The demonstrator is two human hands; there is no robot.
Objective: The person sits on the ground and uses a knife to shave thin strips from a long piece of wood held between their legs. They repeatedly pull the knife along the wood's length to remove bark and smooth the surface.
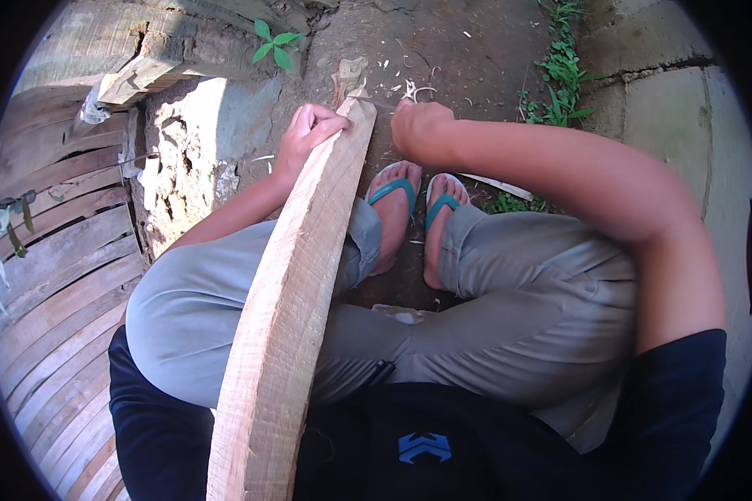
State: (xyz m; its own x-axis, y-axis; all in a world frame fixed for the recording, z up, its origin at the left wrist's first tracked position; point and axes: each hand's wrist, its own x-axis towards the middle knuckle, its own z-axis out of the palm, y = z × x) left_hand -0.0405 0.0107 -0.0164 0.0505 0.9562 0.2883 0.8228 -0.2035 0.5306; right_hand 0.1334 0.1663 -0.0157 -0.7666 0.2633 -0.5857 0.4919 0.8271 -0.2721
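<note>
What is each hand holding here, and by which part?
The left hand grips the long wooden plank near its far end. The right hand is fisted beside that end; its contents cannot be told.

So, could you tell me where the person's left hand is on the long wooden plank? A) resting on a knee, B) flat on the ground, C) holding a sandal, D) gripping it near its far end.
D: the left hand is closed around the edge of the wooden plank close to its far end, above the knee.
</note>
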